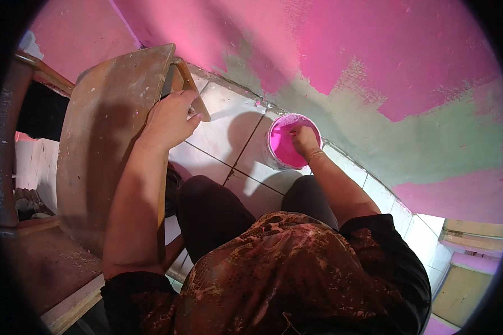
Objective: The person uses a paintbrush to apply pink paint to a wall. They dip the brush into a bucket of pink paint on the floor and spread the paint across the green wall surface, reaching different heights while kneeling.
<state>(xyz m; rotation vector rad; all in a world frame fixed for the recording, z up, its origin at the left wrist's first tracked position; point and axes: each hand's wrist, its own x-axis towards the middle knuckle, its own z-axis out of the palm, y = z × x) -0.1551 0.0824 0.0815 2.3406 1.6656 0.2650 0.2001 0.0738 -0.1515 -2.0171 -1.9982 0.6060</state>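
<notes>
My right hand (304,142) reaches into a round white bucket (268,147) of bright pink paint (283,146). Its fingers are closed round a thin, pink-smeared handle; whatever is at the far end of it is hidden by the paint. At the right edge of a brown wooden table or bench (112,117), my left hand (174,120) is up beside the wooden leg (197,92), with its fingers curled in. Something small and pale may lie between thumb and fingers, but I cannot make it out.
The wall (363,61) is partly bright pink, with a bare grey-green band low down. White floor tiles (218,114) lie under the bucket, close to the wall's foot. A wooden chair (44,262) stands at the left, and wooden furniture (468,290) at the lower right.
</notes>
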